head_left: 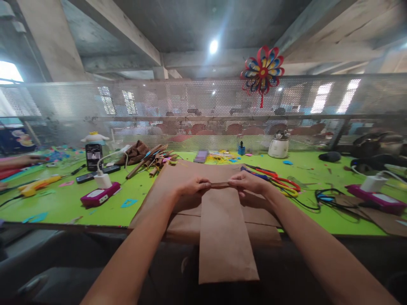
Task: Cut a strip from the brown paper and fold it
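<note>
Lime-green tabletop (pixel 70 201) spans the workspace, its near edge overhung by a brown kraft paper strip (pixel 224 237) that drops toward the person's lap. At the strip's far end, the left hand (pixel 197 185) and right hand (pixel 246 182) each pinch one side of a narrow folded lip, thumbs and fingers closed on it; holding both ends presumably keeps the crease straight and the paper taut. The strip is plain, smooth and matt, widening slightly toward the viewer, with a crisp near edge. It lies across larger kraft sheets (pixel 176 173), which probably serve as a working pad. Beyond the forearms, a magenta power strip (pixel 100 195) carries a charger on the left, and red-handled scissors (pixel 271 173) lie by the right hand, likely for easy reach. Farther back, rolled paper tubes (pixel 143 164) are heaped aside, before a perforated metal partition (pixel 190 99) bearing a petalled flower ornament (pixel 263 72).
</note>
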`<state>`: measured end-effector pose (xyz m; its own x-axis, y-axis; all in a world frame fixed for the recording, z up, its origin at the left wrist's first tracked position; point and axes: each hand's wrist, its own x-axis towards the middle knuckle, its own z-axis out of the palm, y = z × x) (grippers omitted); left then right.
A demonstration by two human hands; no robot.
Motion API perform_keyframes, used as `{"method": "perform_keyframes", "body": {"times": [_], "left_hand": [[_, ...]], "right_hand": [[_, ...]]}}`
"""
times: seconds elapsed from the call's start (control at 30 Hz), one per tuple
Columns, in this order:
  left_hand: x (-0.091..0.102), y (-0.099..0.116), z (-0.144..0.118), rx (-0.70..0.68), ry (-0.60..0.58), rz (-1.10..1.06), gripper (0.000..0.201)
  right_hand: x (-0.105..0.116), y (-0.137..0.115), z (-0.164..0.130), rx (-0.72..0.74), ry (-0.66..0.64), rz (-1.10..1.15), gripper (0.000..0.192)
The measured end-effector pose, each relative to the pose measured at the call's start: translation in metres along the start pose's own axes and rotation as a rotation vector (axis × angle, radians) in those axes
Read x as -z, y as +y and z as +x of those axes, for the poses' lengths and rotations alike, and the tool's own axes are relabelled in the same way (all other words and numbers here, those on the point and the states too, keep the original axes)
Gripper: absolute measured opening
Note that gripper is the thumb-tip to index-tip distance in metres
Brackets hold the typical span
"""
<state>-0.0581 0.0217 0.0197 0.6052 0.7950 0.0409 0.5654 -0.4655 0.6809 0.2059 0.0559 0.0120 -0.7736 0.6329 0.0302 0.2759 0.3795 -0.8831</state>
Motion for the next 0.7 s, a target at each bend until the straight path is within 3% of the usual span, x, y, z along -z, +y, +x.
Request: {"method": "perform_keyframes", "body": {"times": [0.17,0.37,0.5,0.6,0.7], "left_hand": [[-0.003,-0.002,0.0,0.027,0.008,-0.114,0.042],[0.0,0.003,-0.005,0.078,0.076,-0.412,0.037],[-0.006,0.012,-0.009,0.098,0.036,-0.689,0.036],[-0.015,0.013,-0.009,0.112,0.004,-0.827,0.035],[-0.023,0.013,-0.007,0.14,-0.076,-0.895,0.039]], "right_hand": [[0.0,0.009,0.002,-0.037,-0.101,0.245,0.04],[-0.001,0.004,0.009,0.109,0.225,0.434,0.044],[-0.016,-0.015,0.005,0.195,0.092,0.35,0.061],[-0.027,-0.023,0.004,0.314,0.036,0.288,0.041],[-0.032,-0.024,0.006,0.419,0.073,0.281,0.025]]}}
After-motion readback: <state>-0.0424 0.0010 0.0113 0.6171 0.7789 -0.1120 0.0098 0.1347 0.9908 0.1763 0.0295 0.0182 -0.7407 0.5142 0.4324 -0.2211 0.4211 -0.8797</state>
